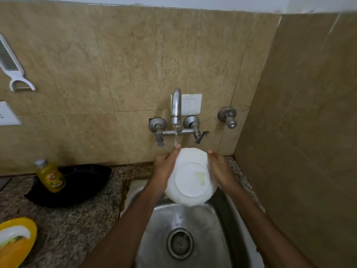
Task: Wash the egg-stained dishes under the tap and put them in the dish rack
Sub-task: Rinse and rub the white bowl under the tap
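Note:
A white plate (190, 177) is held tilted over the steel sink (195, 219), its face towards me, with a pale yellow egg stain right of its middle. My left hand (165, 169) grips its left rim and my right hand (220, 169) grips its right rim. Water runs from the wall tap (176, 107) and lands on the plate's top edge by my left fingertips. A yellow plate (29, 229) holding a white dish (17, 234) lies on the counter at the lower left.
A yellow bottle of dish soap (50, 176) stands on a black tray (83, 182) left of the sink. The granite counter (77, 219) runs left. A white peeler (11, 64) hangs on the tiled wall. A side wall closes in on the right.

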